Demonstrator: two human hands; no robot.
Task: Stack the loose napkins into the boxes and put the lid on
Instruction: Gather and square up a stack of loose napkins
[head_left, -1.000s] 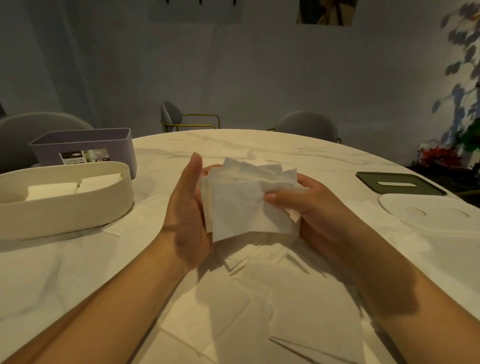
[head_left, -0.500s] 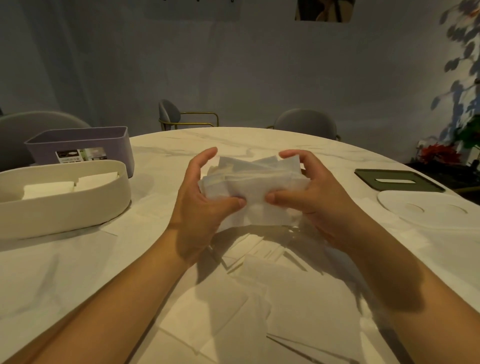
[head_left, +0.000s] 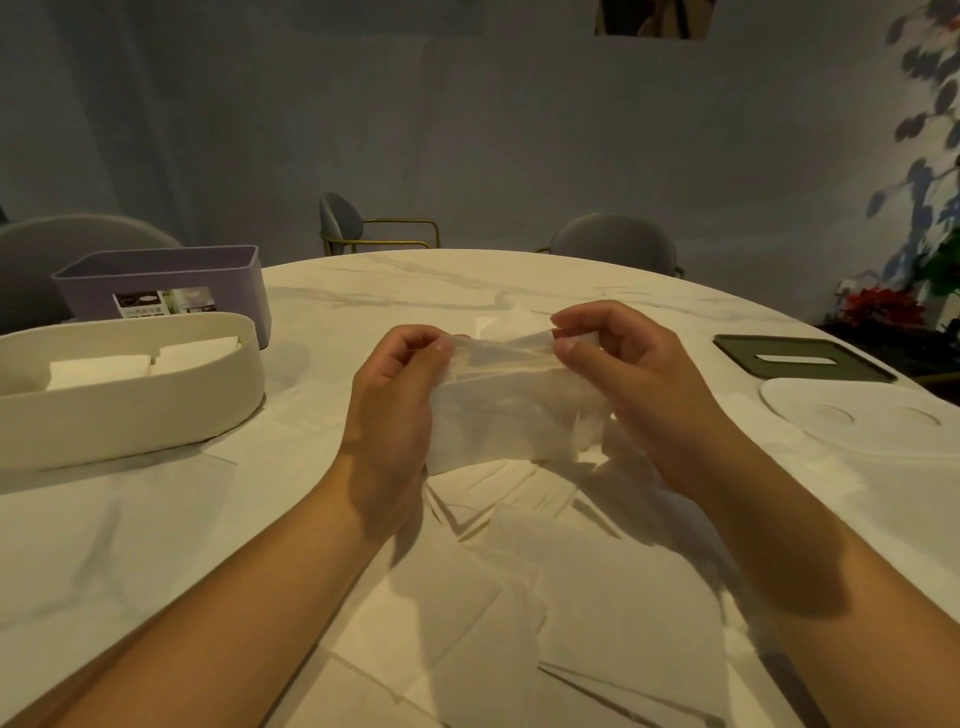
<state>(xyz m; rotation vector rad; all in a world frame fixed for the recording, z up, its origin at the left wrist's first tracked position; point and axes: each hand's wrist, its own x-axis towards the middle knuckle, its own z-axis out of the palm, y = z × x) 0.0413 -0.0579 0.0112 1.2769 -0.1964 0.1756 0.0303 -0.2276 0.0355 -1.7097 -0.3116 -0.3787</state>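
Hands: your left hand (head_left: 395, 400) and right hand (head_left: 641, 395) pinch one napkin bundle (head_left: 509, 423).
Done: white box (head_left: 130, 415) holds some napkins.
Left: desk napkins (head_left: 519, 623) loose; green lid (head_left: 800, 364), white lid (head_left: 878, 423) off.

On the table (head_left: 415, 280) the oval box (head_left: 130, 415), napkins (head_left: 98, 369) in it, stands left before the tall box (head_left: 156, 275), the flat lid (head_left: 872, 426) lies right before the slotted lid (head_left: 743, 351), and loose napkins (head_left: 597, 597) lie in the middle.

Single head-worn view, forward and down, close over the table (head_left: 156, 545).
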